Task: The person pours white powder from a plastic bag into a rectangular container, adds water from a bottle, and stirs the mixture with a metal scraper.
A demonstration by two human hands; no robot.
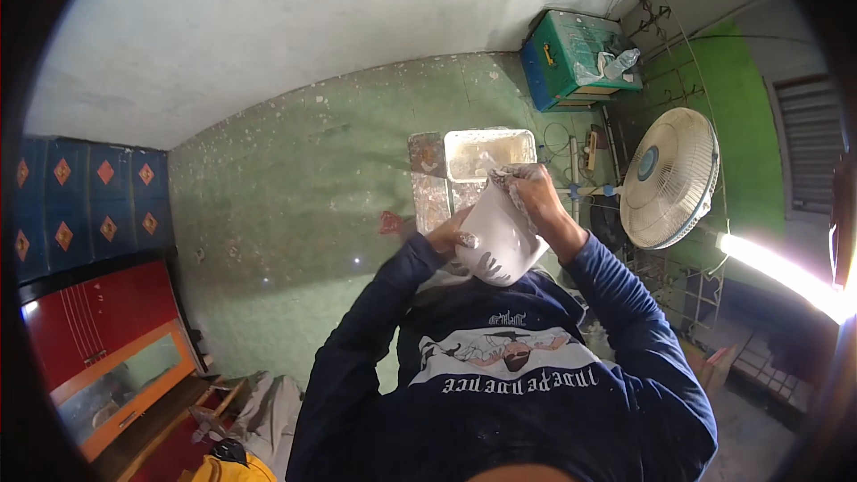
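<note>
A glossy white curved shell-like piece [502,230], narrow at its far end, rests over my lap. Grey finger-shaped marks show on its near part. My left hand [449,236] grips its left side, the thumb on the outer face and the fingers partly hidden behind. My right hand [533,192] is closed at the far tip, pressing a crumpled, whitish-smeared pad or cloth [502,177] against it; the pad's exact kind cannot be made out. White residue covers the fingers. Just beyond stands a white rectangular basin [490,135], stained inside, partly hidden by my right hand.
A worn board [427,189] lies under and beside the basin. To the right stand a pedestal fan [669,178] and a lit tube lamp [781,275]. A green chest [580,58] is at the far wall, a red cabinet [103,321] at left. A red scrap [390,222] lies on the green floor.
</note>
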